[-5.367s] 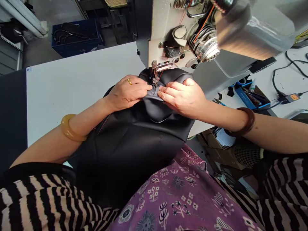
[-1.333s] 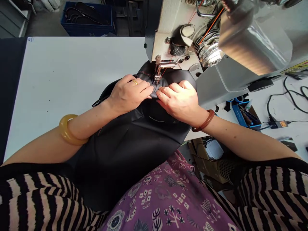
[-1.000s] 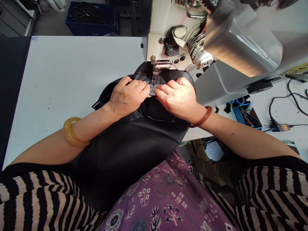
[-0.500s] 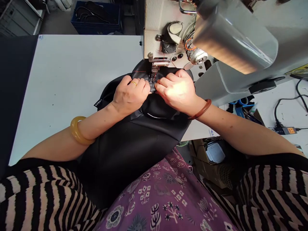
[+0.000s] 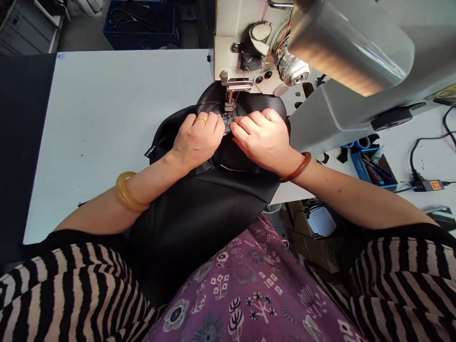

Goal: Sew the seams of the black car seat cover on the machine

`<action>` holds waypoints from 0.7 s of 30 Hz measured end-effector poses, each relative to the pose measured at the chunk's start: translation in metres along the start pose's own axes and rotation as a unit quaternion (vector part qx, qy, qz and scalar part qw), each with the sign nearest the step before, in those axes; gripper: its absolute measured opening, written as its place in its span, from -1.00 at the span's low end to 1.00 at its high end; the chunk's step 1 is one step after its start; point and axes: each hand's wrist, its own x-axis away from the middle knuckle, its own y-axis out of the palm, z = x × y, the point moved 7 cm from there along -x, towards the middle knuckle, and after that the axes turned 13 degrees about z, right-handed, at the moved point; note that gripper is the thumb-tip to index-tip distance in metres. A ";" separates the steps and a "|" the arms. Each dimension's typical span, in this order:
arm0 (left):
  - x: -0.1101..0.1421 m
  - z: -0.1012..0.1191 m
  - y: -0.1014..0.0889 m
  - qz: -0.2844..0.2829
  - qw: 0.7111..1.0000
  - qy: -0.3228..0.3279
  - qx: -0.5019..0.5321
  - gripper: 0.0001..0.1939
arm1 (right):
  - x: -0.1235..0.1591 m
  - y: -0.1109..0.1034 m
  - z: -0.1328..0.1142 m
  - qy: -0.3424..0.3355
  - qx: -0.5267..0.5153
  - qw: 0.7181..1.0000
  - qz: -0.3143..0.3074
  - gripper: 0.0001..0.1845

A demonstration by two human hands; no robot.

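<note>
A black seat cover (image 5: 213, 204) with a small "AIRBAG" tag (image 5: 150, 151) lies partly on the white table and hangs down over my lap. Its far part is under the presser foot (image 5: 230, 107) of a sewing machine (image 5: 228, 42). Orange-red stitching runs along the cover left of the foot. My left hand (image 5: 199, 137) is closed on the cover just left of the foot. On the other side, my right hand (image 5: 263, 137) pinches the same cover, fingertips close to the foot. The fabric edges under the fingers are partly hidden.
The white tabletop (image 5: 89, 118) stretches to the left. A blue crate (image 5: 140, 38) with dark pieces stands on the floor behind it. To the right are a small blue box (image 5: 374, 166) of tools and a power strip (image 5: 427, 185). An open carton (image 5: 299, 218) sits below the table.
The view has shifted slightly. Both hands keep their hold on the cover beside the foot. The needle bar looks lower in its stroke or differently placed, and the orange thread now runs straighter.
</note>
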 end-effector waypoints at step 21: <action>-0.001 0.014 -0.008 0.056 0.996 0.051 -0.054 -0.58 | 0.001 0.011 0.021 0.035 -0.090 0.993 0.064 -0.51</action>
